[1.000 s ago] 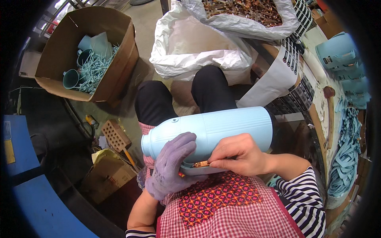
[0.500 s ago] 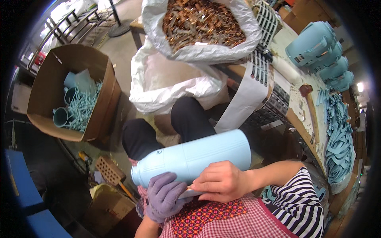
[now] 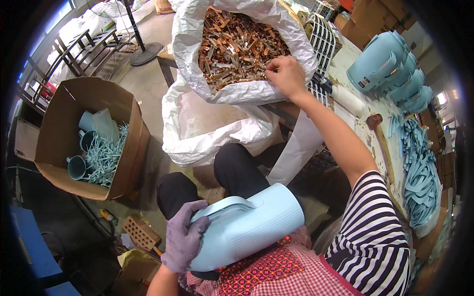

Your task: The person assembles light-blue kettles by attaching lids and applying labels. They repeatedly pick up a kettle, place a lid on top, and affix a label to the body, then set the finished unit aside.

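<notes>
Your purple-gloved left hand keeps a closed grip on a light-blue ribbed plastic flask across your red-checked apron, while your bare right hand reaches copper-coloured metal strips in a white sack, its grip's contents impossible to tell.

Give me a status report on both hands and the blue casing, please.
Left hand gripping blue casing. Right hand at metal pieces in white bag; grasp unclear. Casing sideways, handle uppermost. No obstruction visible.
</notes>
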`<state>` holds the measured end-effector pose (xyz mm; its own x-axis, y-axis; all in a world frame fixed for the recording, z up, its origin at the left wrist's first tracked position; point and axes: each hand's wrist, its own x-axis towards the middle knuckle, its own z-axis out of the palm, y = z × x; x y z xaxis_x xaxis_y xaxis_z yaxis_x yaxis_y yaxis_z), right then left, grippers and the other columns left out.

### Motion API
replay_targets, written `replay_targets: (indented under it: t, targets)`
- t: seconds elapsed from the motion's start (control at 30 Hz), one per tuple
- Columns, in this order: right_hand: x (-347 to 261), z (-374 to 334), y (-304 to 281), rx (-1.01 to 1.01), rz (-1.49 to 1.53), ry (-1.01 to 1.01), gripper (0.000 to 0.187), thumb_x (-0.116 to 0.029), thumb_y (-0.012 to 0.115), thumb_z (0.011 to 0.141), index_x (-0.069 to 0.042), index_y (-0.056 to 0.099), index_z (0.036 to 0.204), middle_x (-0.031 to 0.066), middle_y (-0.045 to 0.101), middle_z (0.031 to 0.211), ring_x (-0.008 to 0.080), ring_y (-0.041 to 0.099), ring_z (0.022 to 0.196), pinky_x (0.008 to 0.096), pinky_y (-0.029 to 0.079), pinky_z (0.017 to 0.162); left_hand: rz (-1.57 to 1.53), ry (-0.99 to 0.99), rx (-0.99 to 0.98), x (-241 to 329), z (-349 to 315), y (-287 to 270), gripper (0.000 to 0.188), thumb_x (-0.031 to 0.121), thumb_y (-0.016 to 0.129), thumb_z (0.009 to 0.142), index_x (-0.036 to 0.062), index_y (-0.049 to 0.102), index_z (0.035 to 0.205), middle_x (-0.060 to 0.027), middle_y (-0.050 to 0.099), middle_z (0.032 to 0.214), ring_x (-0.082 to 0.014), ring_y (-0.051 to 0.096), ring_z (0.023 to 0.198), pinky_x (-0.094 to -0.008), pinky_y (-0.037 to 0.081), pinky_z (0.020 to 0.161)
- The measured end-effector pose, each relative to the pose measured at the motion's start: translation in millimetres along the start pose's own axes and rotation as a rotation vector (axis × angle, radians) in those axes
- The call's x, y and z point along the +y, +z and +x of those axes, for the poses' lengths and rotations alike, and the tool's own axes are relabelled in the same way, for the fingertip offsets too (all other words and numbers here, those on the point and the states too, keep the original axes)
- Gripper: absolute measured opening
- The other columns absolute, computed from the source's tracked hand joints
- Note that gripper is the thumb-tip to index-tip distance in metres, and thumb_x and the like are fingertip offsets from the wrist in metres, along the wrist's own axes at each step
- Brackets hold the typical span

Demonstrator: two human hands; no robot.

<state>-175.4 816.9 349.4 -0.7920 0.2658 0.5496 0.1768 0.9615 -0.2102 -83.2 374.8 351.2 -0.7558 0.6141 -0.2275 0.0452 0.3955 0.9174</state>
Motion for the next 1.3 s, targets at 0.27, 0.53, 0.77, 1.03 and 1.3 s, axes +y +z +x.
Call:
replay_targets:
  t: [0.27, 0.53, 0.77, 1.03, 1.3]
  targets:
    - [-93, -66, -32, 0.122, 0.309, -0.665, 0.021, 0.002, 0.076, 0.075, -0.002, 0.056, 0.069, 0.0110, 0.071, 0.082, 0.0244, 0.064, 0.065, 0.0368, 0.052, 0.055, -0.082, -0.002, -0.056, -15, 17, -7, 0.034, 0.012, 0.064, 0.086, -0.0020, 0.062, 0.117, -0.0046, 0.065, 0.100, -0.0110, 0.059, 0.091, -0.0273, 0.050, 0.083]
    - [-178, -133, -39, -0.284, 0.533, -1.024, 0.011, -0.014, 0.063, 0.075, -0.006, 0.056, 0.077, 0.0041, 0.055, 0.079, 0.0210, 0.060, 0.077, 0.0323, 0.054, 0.063, -0.159, 0.007, -0.023, -18, 23, -5, 0.025, 0.017, 0.059, 0.100, 0.0000, 0.064, 0.118, -0.0075, 0.067, 0.091, -0.0121, 0.061, 0.079, -0.0300, 0.051, 0.076]
    - [-188, -144, -59, -0.589, 0.485, -0.600, 0.011, -0.015, 0.072, 0.077, -0.005, 0.067, 0.078, 0.0066, 0.063, 0.078, 0.0263, 0.065, 0.082, 0.0399, 0.055, 0.070, -0.193, -0.071, -0.153, -18, 27, -5, 0.022, 0.011, 0.054, 0.102, -0.0007, 0.063, 0.118, -0.0074, 0.065, 0.090, -0.0110, 0.059, 0.079, -0.0285, 0.050, 0.073]
    - [-182, -175, -50, -0.382, 0.686, -0.448, 0.019, -0.012, 0.083, 0.069, -0.008, 0.075, 0.085, 0.0025, 0.070, 0.084, 0.0220, 0.063, 0.076, 0.0361, 0.053, 0.067, -0.292, -0.049, -0.217, -24, 36, -13, 0.031, 0.011, 0.050, 0.101, -0.0025, 0.055, 0.129, -0.0081, 0.062, 0.115, -0.0137, 0.056, 0.110, -0.0292, 0.046, 0.099]
    - [-185, -183, -40, -0.347, 0.663, -0.500, 0.023, -0.014, 0.083, 0.070, -0.007, 0.074, 0.090, 0.0022, 0.067, 0.082, 0.0222, 0.062, 0.074, 0.0365, 0.052, 0.065, -0.262, -0.084, -0.181, -27, 31, -11, 0.029, 0.014, 0.061, 0.097, -0.0023, 0.057, 0.120, -0.0057, 0.061, 0.107, -0.0098, 0.056, 0.096, -0.0264, 0.049, 0.087]
